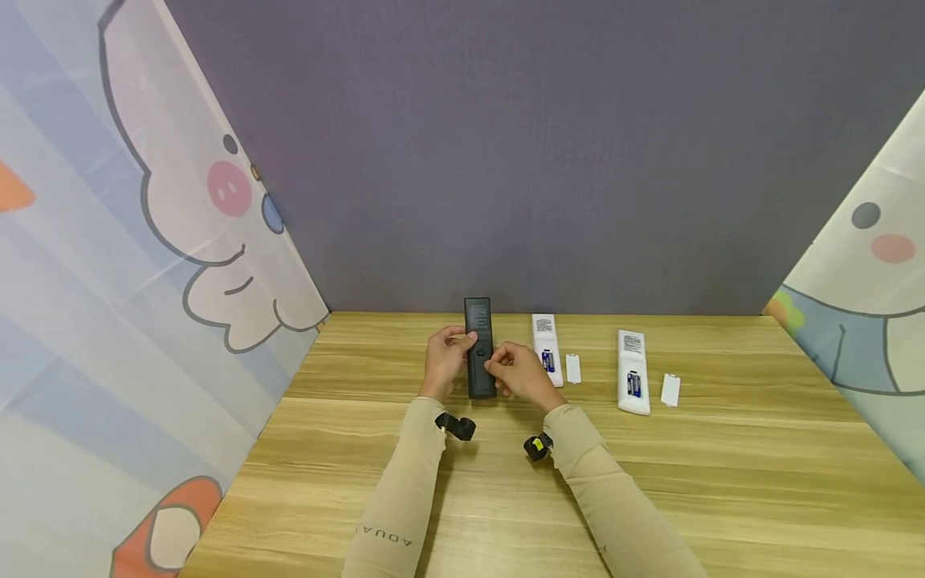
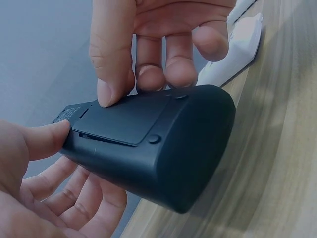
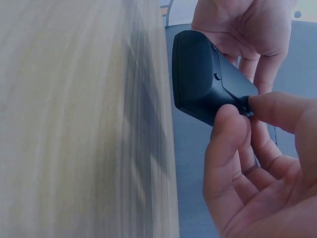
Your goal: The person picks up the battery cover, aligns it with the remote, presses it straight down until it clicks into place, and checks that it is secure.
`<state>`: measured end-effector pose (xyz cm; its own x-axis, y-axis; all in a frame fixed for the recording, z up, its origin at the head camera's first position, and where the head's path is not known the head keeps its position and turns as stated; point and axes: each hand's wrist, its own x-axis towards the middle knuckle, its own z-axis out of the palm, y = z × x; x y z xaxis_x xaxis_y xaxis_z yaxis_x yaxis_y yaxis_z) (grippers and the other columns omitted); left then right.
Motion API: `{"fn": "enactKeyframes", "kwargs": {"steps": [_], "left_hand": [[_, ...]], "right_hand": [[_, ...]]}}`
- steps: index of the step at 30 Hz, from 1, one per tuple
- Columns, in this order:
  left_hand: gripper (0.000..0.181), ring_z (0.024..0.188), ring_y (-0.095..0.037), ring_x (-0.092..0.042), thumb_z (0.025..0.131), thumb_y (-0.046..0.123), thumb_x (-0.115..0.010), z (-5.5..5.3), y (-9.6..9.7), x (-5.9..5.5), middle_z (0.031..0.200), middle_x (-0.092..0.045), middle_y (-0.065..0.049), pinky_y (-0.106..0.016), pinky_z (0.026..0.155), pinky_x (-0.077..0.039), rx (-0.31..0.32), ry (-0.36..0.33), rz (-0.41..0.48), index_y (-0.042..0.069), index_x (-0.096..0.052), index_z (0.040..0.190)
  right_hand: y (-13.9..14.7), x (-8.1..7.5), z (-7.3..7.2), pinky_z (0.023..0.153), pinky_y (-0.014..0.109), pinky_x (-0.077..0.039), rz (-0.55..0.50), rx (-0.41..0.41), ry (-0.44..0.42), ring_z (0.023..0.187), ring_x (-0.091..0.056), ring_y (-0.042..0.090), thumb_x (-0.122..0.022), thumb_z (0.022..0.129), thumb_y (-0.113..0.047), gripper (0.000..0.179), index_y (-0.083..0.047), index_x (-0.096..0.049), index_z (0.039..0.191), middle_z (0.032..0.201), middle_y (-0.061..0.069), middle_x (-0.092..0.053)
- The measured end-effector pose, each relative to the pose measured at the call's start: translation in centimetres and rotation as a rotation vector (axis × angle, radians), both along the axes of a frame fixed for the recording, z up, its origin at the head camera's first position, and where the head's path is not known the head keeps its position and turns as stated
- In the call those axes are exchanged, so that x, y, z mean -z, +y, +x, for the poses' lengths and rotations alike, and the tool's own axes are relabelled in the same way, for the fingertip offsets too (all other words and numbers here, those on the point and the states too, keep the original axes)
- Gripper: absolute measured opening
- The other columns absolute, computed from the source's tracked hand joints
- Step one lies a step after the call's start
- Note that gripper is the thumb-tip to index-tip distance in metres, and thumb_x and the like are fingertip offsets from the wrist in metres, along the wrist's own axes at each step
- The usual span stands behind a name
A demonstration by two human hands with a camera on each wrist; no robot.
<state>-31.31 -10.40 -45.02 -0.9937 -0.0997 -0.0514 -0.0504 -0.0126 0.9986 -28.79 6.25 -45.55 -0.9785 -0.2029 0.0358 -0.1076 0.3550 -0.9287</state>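
Note:
A black remote control [image 1: 480, 369] is held back side up above the table, its printed label toward the far end. My left hand [image 1: 444, 361] grips its left side, thumb on the back and fingers curled beneath, as the left wrist view shows. With thumb and fingers, my right hand [image 1: 520, 371] pinches the right edge of the battery cover [image 2: 124, 119]. A thin dark gap runs along the cover's near side in the left wrist view. Whatever lies under the cover is hidden.
Right of my hands lie two white remote controls, a nearer one [image 1: 545, 337] and a farther one [image 1: 633, 361], with blue batteries showing. Beside them rest a white battery cover [image 1: 573, 368] and another white cover [image 1: 670, 390]. A grey wall [image 1: 506, 160] stands behind the wooden table [image 1: 759, 482].

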Motion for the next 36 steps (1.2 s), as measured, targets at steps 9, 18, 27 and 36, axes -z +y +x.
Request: {"fn": "enactKeyframes", "kwargs": {"steps": [9,18,27,36], "left_hand": [[0.030,0.071,-0.015,-0.067,0.098,0.021,-0.071,-0.1,-0.1,0.1,0.092,-0.070,-0.007,-0.042,0.072,-0.061,0.005,0.011,0.010,0.007,-0.068,0.125],[0.031,0.071,-0.015,-0.069,0.099,0.021,-0.069,-0.3,-0.5,0.1,0.092,-0.073,-0.007,-0.041,0.071,-0.061,0.044,-0.001,-0.003,0.006,-0.067,0.126],[0.053,0.090,-0.020,-0.072,0.093,0.006,-0.072,-0.5,-1.7,-0.2,0.114,-0.069,-0.016,-0.047,0.091,-0.059,0.210,-0.053,-0.010,0.008,-0.055,0.143],[0.061,0.091,-0.020,-0.070,0.091,0.000,-0.073,-0.4,-2.0,-0.3,0.120,-0.066,-0.020,-0.047,0.094,-0.058,0.252,-0.038,-0.045,0.008,-0.051,0.148]], "right_hand": [[0.0,0.1,-0.1,0.057,0.040,-0.058,0.029,0.031,0.017,0.067,-0.065,0.030,-0.072,0.095,-0.020,0.014,-0.008,-0.064,0.092,0.080,0.009,-0.064],[0.1,0.3,-0.4,0.064,0.039,-0.060,0.016,0.019,0.018,0.077,-0.066,0.021,-0.071,0.095,-0.017,0.014,-0.007,-0.062,0.097,0.093,0.011,-0.068],[0.2,0.4,-0.6,0.066,0.043,-0.061,-0.004,0.010,-0.005,0.079,-0.066,0.020,-0.070,0.097,-0.016,0.015,-0.007,-0.060,0.102,0.101,0.011,-0.067],[0.1,0.5,-0.5,0.066,0.042,-0.061,-0.006,0.013,-0.018,0.079,-0.067,0.021,-0.069,0.098,-0.016,0.015,-0.007,-0.059,0.103,0.102,0.012,-0.068]]}}
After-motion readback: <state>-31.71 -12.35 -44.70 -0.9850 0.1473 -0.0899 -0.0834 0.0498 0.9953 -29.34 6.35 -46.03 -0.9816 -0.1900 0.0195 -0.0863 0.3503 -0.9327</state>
